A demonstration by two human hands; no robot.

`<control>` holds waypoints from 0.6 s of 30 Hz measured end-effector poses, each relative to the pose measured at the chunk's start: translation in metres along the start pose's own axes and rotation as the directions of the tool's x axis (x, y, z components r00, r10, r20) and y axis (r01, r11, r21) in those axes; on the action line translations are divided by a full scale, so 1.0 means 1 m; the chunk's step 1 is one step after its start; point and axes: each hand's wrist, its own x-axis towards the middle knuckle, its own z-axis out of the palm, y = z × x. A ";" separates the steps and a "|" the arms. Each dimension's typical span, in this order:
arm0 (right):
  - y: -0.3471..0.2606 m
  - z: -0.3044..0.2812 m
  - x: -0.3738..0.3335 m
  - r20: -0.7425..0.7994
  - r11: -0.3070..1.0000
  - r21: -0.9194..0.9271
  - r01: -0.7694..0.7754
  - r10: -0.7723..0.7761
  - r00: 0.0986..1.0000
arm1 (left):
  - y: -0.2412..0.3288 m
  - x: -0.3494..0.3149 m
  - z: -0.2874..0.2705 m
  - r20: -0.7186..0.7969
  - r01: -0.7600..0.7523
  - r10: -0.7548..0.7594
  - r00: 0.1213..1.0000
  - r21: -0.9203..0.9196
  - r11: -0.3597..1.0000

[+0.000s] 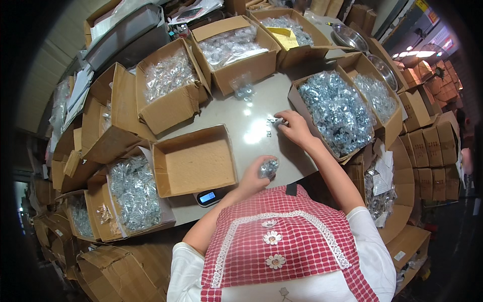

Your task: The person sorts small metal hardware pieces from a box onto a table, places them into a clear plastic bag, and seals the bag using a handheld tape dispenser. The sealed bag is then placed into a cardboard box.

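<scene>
Near the table's front edge, my left hand (254, 176) is closed around a small clear plastic bag (268, 168) of shiny metal parts. My right hand (294, 127) reaches over the table, left of a box of bagged silvery parts (334, 113). Its thumb and index finger come together at a few tiny metal pieces (270, 134) on the tabletop; whether one is pinched is too small to make out. Farther back on the table lies another clear bag (243, 90) with metal parts in it.
A shallow cardboard box (232, 182) stands left of my left hand, beside a small scale with a lit display (207, 197). Open cartons of bagged parts ring the table, including one at back (245, 80) and one at left (133, 194). Metal bowls (350, 38) sit at the far right.
</scene>
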 end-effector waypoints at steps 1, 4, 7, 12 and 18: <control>0.008 0.008 0.008 -0.026 0.997 -0.065 0.052 -0.054 0.998 | 0.001 0.001 0.000 -0.011 -0.059 0.059 0.998 0.044 0.997; 0.027 0.024 0.018 0.040 0.970 -0.214 0.114 -0.108 0.993 | 0.003 0.002 0.001 -0.028 -0.065 0.066 0.997 0.029 0.997; 0.031 0.030 0.018 0.119 0.967 -0.237 0.093 -0.066 0.991 | 0.004 0.002 0.000 0.010 0.020 -0.019 1.000 -0.060 0.998; -0.005 -0.004 -0.015 0.294 0.998 -0.003 -0.063 0.061 0.954 | 0.001 0.001 -0.001 0.016 0.020 -0.019 1.000 -0.027 0.999; -0.074 -0.058 -0.060 0.440 0.959 0.220 0.178 -0.261 0.859 | -0.006 0.001 -0.001 -0.013 0.006 -0.006 1.000 0.059 0.998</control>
